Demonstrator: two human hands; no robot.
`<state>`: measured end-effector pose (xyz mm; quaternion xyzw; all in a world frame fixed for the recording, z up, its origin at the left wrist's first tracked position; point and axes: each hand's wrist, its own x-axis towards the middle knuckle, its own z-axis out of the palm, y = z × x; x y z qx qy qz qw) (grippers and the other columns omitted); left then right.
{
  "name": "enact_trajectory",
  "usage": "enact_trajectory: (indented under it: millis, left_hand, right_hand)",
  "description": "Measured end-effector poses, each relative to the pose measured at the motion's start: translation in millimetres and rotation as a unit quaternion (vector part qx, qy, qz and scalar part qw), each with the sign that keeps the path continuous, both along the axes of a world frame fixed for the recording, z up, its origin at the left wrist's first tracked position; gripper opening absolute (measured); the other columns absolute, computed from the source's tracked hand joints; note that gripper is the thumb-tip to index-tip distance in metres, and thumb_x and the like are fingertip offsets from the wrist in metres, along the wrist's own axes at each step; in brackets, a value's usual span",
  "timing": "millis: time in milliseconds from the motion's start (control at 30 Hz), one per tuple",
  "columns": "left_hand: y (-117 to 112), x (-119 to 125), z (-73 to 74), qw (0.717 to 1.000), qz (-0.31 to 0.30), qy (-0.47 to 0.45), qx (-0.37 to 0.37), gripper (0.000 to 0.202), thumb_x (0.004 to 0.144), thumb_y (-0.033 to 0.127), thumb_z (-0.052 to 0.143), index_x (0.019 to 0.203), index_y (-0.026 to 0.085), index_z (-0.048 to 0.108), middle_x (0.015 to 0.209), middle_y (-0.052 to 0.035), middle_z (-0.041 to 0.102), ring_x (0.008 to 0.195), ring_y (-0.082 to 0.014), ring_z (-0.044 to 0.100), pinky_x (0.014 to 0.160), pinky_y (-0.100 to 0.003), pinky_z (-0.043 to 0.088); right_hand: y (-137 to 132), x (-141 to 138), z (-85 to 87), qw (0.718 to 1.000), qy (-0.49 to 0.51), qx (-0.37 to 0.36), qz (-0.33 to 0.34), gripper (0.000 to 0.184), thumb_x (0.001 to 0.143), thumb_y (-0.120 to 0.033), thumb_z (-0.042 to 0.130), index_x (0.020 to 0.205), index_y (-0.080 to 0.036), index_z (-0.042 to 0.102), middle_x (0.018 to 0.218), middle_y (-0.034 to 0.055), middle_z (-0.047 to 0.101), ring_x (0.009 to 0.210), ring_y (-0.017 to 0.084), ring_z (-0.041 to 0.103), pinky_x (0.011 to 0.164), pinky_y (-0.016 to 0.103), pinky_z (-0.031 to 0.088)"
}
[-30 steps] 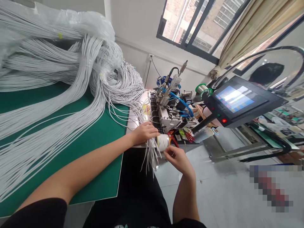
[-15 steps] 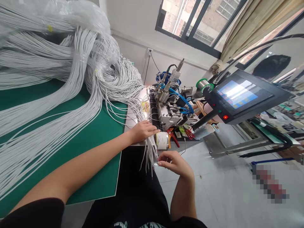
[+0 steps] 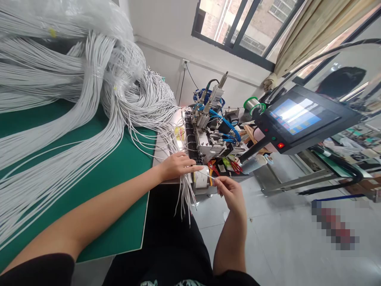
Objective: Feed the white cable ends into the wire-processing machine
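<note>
My left hand (image 3: 178,165) is closed over several white cables (image 3: 186,192) at the table's edge, its index finger reaching right. Its thumb and palm side are hidden. The cable ends hang down below that hand. My right hand (image 3: 231,191) pinches the end of one white cable (image 3: 208,174), drawn out to the right of the bunch. Just behind the hands stands a bench machine (image 3: 206,139) with metal blocks and blue tubes. A white label roll (image 3: 201,178) sits close beside the hanging ends.
Big bundles of white cable (image 3: 59,123) spread over the green table (image 3: 119,214). A lit touchscreen (image 3: 297,115) stands on a post at right. Behind the machine is a wire spool (image 3: 253,106). Red-handled scissors (image 3: 236,166) and orange-and-red pliers (image 3: 212,169) lie near the machine's front.
My right hand has moved up and right, away from the hanging ends, pulling one cable out with it. My left hand stays nearly in place on the bunch.
</note>
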<state>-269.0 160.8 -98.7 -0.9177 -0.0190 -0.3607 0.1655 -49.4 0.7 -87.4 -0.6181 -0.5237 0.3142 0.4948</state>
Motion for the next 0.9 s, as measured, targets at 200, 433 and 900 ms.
enact_trajectory:
  millis: [200, 433, 900]
  left_hand:
    - [0, 1, -0.9, 1.000, -0.002, -0.022, 0.021, 0.029, 0.094, 0.011, 0.044, 0.119, 0.021, 0.054, 0.093, -0.0030, 0.069, 0.079, -0.0118, 0.062, 0.074, -0.028, 0.047]
    - [0, 6, -0.7, 0.998, 0.051, -0.036, 0.022, 0.017, 0.094, 0.014, 0.047, 0.102, 0.018, 0.061, 0.077, -0.0008, 0.065, 0.078, -0.0144, 0.059, 0.072, -0.029, 0.045]
    - [1, 8, -1.8, 0.991, 0.127, 0.020, -0.038, 0.031, 0.090, 0.010, 0.043, 0.112, 0.023, 0.062, 0.080, -0.0024, 0.064, 0.079, -0.0175, 0.055, 0.083, -0.036, 0.034]
  right_hand:
    - [41, -7, -19.1, 0.979, 0.149, 0.108, -0.092, 0.026, 0.075, -0.042, 0.071, 0.077, -0.018, 0.064, 0.063, -0.0008, 0.059, 0.044, 0.007, 0.035, 0.040, 0.022, 0.025]
    - [74, -21, -24.5, 0.971, 0.182, 0.148, -0.047, 0.028, 0.076, -0.045, 0.069, 0.073, -0.018, 0.061, 0.065, 0.0000, 0.059, 0.046, 0.007, 0.036, 0.045, 0.023, 0.028]
    - [88, 8, -25.8, 0.990, -0.086, 0.091, -0.058, 0.027, 0.080, -0.042, 0.060, 0.072, -0.016, 0.063, 0.065, 0.0012, 0.057, 0.060, 0.014, 0.048, 0.059, 0.026, 0.037]
